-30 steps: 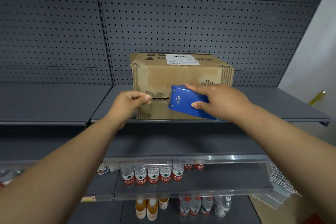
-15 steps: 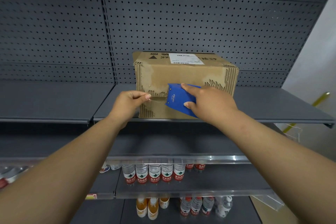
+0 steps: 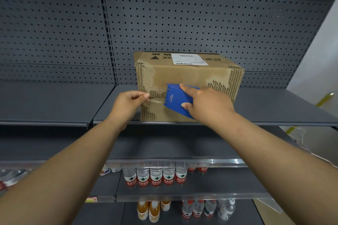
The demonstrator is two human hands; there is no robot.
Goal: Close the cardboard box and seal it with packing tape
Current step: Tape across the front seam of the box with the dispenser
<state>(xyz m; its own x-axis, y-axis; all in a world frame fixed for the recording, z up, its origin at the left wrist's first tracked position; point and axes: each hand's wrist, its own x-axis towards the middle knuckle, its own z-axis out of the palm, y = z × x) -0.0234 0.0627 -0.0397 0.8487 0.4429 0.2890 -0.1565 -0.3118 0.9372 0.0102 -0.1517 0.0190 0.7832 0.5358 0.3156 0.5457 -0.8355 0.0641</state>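
A worn cardboard box (image 3: 186, 75) with torn, ribbed patches and a white label on top stands on the grey upper shelf (image 3: 274, 107), flaps shut. My right hand (image 3: 206, 105) grips a blue tape dispenser (image 3: 178, 100) held against the box's front face at the seam. My left hand (image 3: 128, 103) pinches the free end of a clear tape strip (image 3: 154, 100) at the box's left front corner. The strip runs from my fingers to the dispenser's mouth. The tape roll itself is hidden inside the dispenser.
A grey pegboard wall (image 3: 182, 20) rises behind the box. Lower shelves hold water bottles (image 3: 155, 177) with red labels and orange drink bottles (image 3: 149, 212). A clear plastic shelf rail (image 3: 173, 161) runs below my arms. A white wall stands at the right.
The dispenser has tilted and drawn slightly right of my left hand, so a short strip of clear tape now shows between them. The view has shifted a little.
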